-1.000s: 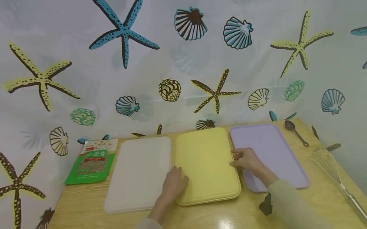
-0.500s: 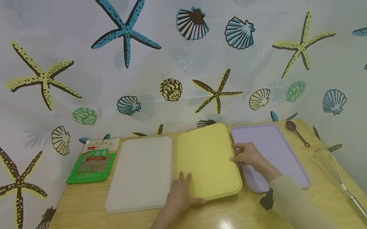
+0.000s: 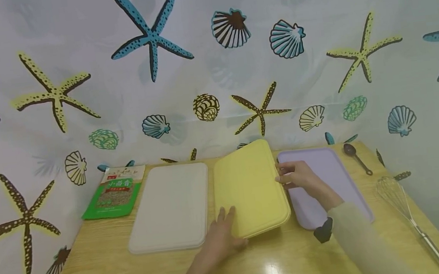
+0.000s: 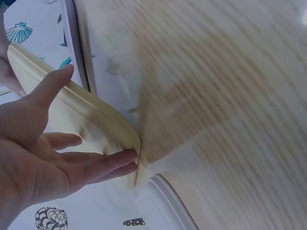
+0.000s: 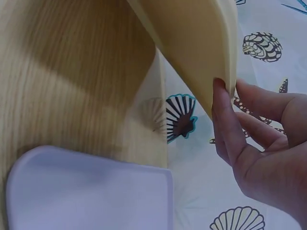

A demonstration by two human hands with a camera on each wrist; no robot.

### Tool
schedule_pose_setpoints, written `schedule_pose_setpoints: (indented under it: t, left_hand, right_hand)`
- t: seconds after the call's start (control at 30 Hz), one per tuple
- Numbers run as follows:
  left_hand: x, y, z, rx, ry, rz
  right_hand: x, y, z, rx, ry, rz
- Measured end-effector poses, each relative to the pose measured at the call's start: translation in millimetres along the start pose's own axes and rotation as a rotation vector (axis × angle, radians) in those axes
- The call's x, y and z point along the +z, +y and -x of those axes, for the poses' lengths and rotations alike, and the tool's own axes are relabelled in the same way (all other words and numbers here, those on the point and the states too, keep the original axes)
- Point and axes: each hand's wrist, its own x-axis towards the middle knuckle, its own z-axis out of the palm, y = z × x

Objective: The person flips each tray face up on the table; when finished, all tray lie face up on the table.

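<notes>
A yellow tray (image 3: 249, 187) stands tilted in the middle of the table, its right side raised and its left side low. My right hand (image 3: 302, 178) pinches the raised right edge; in the right wrist view, thumb and fingers of the right hand (image 5: 268, 158) lie on either side of the rim. At the lower left edge is my left hand (image 3: 222, 237). Its fingers are spread and nearly straight, and in the left wrist view the fingertips of the left hand (image 4: 57, 158) touch the yellow tray (image 4: 105, 122) near its low edge.
A white tray (image 3: 168, 209) lies to the left, with a green spice packet (image 3: 113, 195) beyond it. To the right are a lilac tray (image 3: 324, 179), a dark spoon (image 3: 356, 158) and a wire whisk (image 3: 410, 219). Behind the table (image 3: 109, 273) hangs a patterned curtain (image 3: 197, 77).
The yellow tray's right side has risen from nearly flat to a clear tilt. My right hand has risen with it. My left hand has spread its fingers at the lower left edge.
</notes>
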Motion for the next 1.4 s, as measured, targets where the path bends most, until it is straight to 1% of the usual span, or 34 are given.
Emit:
schedule_pose_setpoints:
  t: [0.1,0.2,0.3,0.4,0.63,0.77,0.9,1.0,1.1,1.2,1.3,1.4]
  left_hand:
    - [-1.5,3.6,1.6,0.016,-0.004,0.024]
    - [-1.7,7.3,4.0,0.036,-0.011,0.070]
    - [-1.3,12.1,7.0,0.042,-0.021,0.128]
    - [-0.5,17.0,10.2,0.055,-0.011,0.139]
    - [-0.6,27.6,15.8,0.059,0.008,0.232]
    - [-1.6,31.0,17.3,0.077,0.030,0.265]
    - [-3.3,37.0,18.5,0.133,0.063,0.272]
    - [-4.5,44.5,19.7,0.182,0.097,0.255]
    - [-5.9,52.3,19.8,0.212,0.110,0.288]
    - [-7.3,59.2,18.6,0.246,0.136,0.295]
    - [-8.9,65.2,16.7,0.267,0.163,0.291]
    - [-10.9,69.7,15.5,0.271,0.193,0.301]
  right_hand:
    - [-1.7,-6.6,-1.1,-0.019,-0.010,-0.030]
    - [-2.8,-13.7,-0.9,-0.044,-0.026,-0.048]
    - [-2.6,-20.7,-0.6,-0.059,-0.039,-0.063]
    - [-1.7,-27.1,-1.3,-0.063,-0.049,-0.073]
    - [1.7,-41.8,-0.3,-0.075,-0.067,-0.097]
    - [4.7,-49.8,2.0,-0.069,-0.073,-0.130]
    - [7.4,-57.6,4.9,-0.071,-0.073,-0.158]
    - [9.5,-61.8,5.4,-0.078,-0.068,-0.168]
    - [12.2,-66.6,5.5,-0.090,-0.065,-0.154]
    - [16.3,-72.4,5.3,-0.097,-0.056,-0.164]
    - [21.4,-79.2,5.3,-0.110,-0.054,-0.187]
    - [26.6,-85.2,6.0,-0.114,-0.044,-0.216]
